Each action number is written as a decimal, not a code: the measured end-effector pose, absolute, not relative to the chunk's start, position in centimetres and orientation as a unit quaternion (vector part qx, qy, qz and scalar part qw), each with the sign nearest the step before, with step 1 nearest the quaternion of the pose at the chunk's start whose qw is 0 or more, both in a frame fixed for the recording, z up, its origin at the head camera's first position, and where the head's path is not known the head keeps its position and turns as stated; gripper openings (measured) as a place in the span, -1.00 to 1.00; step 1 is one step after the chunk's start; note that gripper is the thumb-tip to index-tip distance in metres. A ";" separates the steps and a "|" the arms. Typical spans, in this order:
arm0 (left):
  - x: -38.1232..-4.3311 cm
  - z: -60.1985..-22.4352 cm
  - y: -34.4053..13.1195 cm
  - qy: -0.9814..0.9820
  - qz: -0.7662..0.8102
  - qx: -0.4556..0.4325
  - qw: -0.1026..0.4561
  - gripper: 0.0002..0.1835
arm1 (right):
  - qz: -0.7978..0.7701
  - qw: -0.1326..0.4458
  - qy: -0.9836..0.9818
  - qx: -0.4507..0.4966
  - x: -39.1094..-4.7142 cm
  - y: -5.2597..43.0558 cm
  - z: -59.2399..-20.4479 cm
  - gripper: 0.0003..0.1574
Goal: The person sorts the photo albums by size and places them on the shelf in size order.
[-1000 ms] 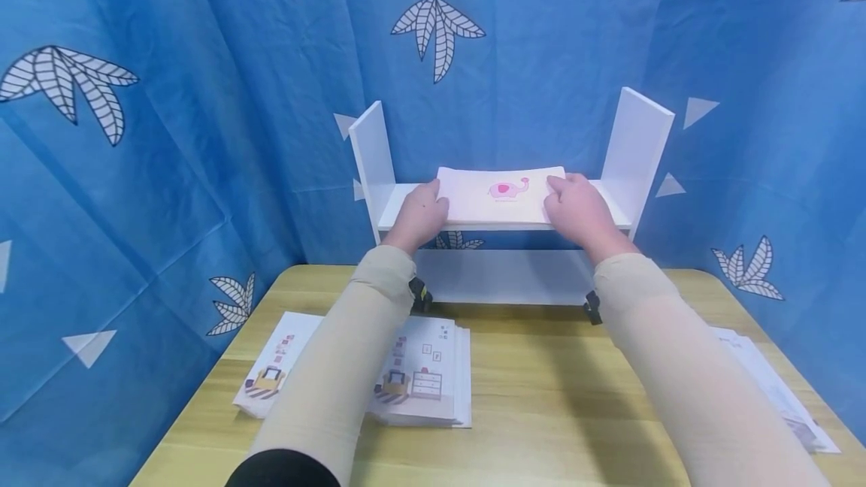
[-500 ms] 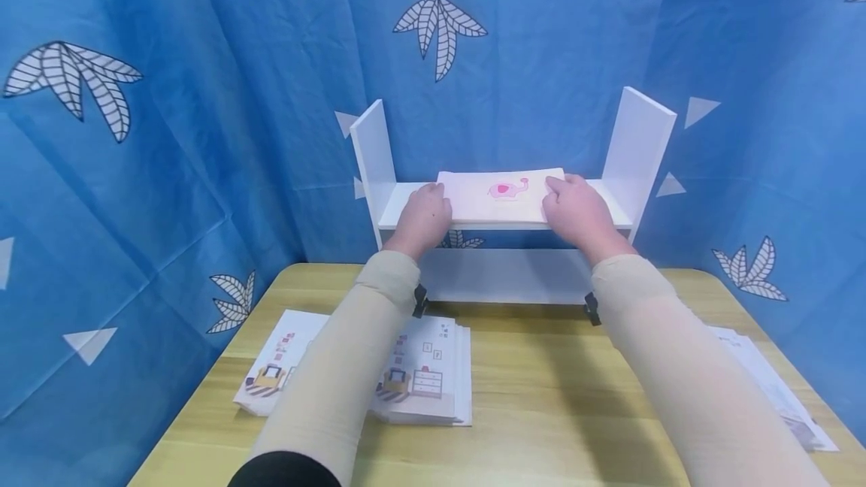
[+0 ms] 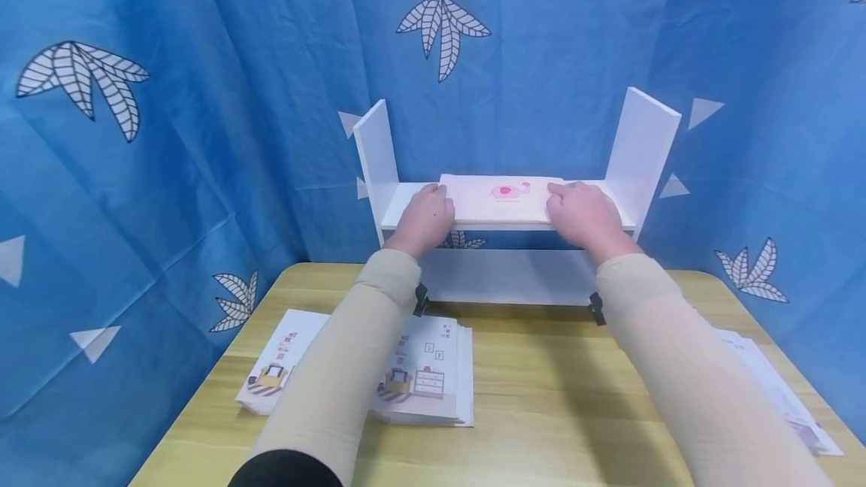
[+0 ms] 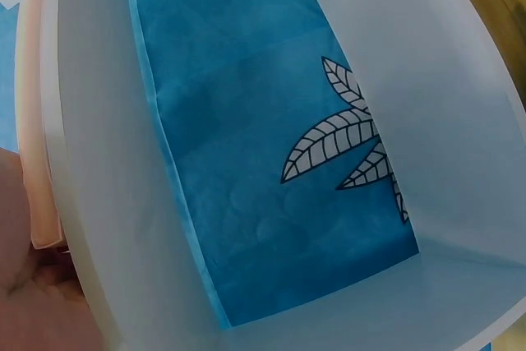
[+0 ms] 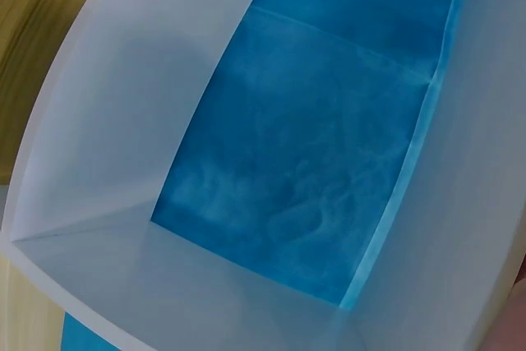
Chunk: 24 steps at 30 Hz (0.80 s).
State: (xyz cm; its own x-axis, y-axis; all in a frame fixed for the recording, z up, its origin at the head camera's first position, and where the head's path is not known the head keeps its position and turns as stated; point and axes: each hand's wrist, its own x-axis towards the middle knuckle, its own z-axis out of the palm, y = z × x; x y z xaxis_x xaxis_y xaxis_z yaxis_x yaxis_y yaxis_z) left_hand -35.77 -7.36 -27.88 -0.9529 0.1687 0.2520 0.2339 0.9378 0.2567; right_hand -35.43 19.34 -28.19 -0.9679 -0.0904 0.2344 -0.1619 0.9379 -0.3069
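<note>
A pale pink booklet (image 3: 476, 203) with a pink elephant on its cover lies flat on the upper board of a white desk shelf (image 3: 510, 275). My left hand (image 3: 426, 218) grips its left edge, and my right hand (image 3: 585, 215) holds the right edge with the thumb near the elephant. In the left wrist view, the booklet's edge (image 4: 37, 162) runs along the board above part of my left hand (image 4: 37, 306). Only a sliver of my right hand (image 5: 505, 326) shows at the corner of the right wrist view. The fingers beneath the booklet are hidden.
The shelf's upright side panels (image 3: 379, 149) flank the booklet. On the wooden table (image 3: 534, 404), a stack of illustrated sheets (image 3: 426, 374) lies partly under my left sleeve. Another paper stack (image 3: 778, 389) lies at the right edge. A blue curtain (image 3: 528, 43) hangs behind.
The booklet's far edge has sunk slightly, so it lies flatter on the shelf. Both hands keep hold of its sides and have moved only a little.
</note>
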 end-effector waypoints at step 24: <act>-33.7 -29.7 -7.5 -0.930 -0.291 -0.120 0.188 -0.33 | 0.343 0.146 -0.924 0.088 -34.9 21.3 -28.0 -0.30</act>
State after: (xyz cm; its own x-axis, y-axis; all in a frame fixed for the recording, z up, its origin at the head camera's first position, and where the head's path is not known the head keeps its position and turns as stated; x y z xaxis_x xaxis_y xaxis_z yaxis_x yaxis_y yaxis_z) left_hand -33.71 -7.52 -29.70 -0.9002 0.1146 0.4202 0.3337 0.8014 0.4964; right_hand -34.91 21.26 -27.96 -0.9419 -0.0620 0.3302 -0.2624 0.7495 -0.6078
